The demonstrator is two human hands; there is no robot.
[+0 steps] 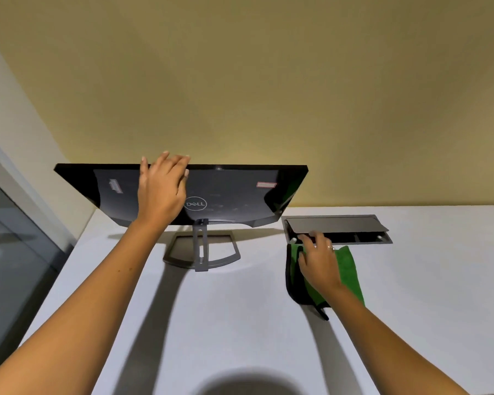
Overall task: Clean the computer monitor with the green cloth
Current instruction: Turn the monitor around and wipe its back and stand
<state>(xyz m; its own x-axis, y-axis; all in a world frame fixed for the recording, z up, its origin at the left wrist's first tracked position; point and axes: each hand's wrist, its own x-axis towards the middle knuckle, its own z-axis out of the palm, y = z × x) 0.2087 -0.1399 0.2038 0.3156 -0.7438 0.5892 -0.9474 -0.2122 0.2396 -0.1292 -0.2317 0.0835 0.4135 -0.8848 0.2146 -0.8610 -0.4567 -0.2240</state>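
Observation:
A black computer monitor [234,192] stands on a grey stand [201,253] at the back of the white desk [240,323], with its rear side and logo turned toward me. My left hand [161,189] reaches over the monitor's top edge, fingers spread, palm against the back panel. A green cloth [350,269] with a dark edge lies flat on the desk to the right of the stand. My right hand [320,259] rests on the cloth with its fingers apart, the fingertips reaching past the cloth's far edge.
A grey cable hatch [337,228] with its lid raised is set into the desk just behind the cloth. A yellow wall rises behind the desk. A glass partition [9,252] runs along the left side.

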